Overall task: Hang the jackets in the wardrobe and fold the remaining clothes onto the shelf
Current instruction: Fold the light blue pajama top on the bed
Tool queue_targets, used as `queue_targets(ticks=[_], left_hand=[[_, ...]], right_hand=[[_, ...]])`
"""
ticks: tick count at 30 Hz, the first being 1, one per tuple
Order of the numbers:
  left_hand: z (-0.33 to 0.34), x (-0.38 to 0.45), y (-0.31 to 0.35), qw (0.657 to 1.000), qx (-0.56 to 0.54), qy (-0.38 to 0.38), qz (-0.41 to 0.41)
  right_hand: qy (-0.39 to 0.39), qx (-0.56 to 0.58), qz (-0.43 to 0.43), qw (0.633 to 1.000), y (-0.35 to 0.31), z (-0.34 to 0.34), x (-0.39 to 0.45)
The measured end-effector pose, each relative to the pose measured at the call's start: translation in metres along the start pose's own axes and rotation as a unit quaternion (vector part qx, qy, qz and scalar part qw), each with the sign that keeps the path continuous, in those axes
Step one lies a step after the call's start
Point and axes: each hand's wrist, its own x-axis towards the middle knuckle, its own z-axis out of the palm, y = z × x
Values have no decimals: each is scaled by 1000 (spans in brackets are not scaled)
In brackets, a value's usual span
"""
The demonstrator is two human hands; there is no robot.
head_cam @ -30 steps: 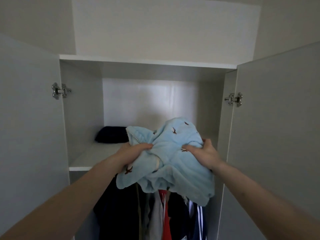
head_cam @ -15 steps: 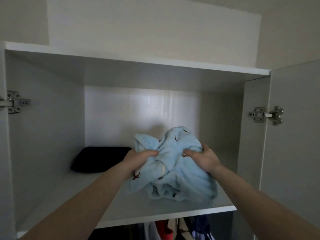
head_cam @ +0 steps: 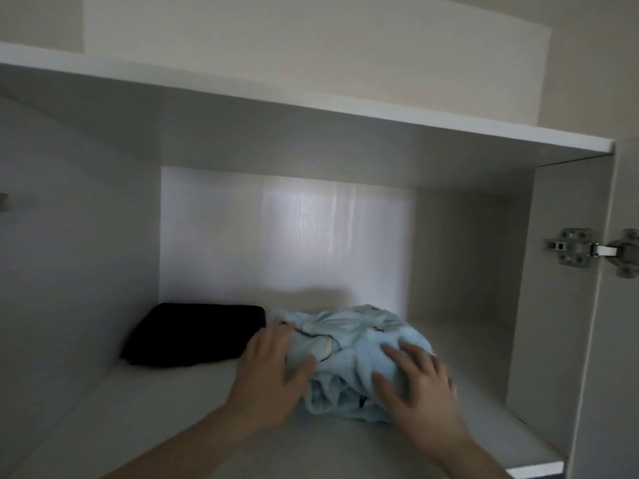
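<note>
A bundled light-blue garment with small dark motifs lies on the white wardrobe shelf, right of a folded dark garment. My left hand rests against the bundle's left side with fingers spread. On the bundle's right front, my right hand presses flat, fingers extended. Neither hand grips the cloth.
The shelf compartment has a white back wall, grey side walls and a top panel overhead. A metal door hinge sits on the right side panel. Bare shelf surface lies right of the bundle and in front of the dark garment.
The blue bundle went from held at the shelf's front edge to lying deeper on the shelf beside the dark garment. Both hands released their grip and now lie flat on it.
</note>
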Motion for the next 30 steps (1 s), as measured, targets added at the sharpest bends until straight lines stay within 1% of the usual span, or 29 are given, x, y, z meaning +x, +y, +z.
queue_targets(ticks=[1,2,4,6,8,13,20,30], left_hand=[[7,-7,1,998,22,-36,46],[15,-11,0,993,50,-73,73],[30,-7,-6,984,106,-120,83],[40,8,-13,979,132,-134,83],[50,30,-21,978,140,-136,71],[83,69,-41,976,157,-141,43],[99,102,-51,979,157,-130,22],[129,131,-32,983,149,-109,-11]], right_hand=[[-29,-18,0,999,1,11,-5],[-52,-41,4,998,4,21,-5],[-71,-70,2,995,12,36,5],[-84,-51,3,995,18,46,21],[-93,-46,5,995,23,59,41],[-122,-87,11,989,32,99,77],[-135,-74,6,988,48,126,115],[-98,-41,-16,994,86,150,148]])
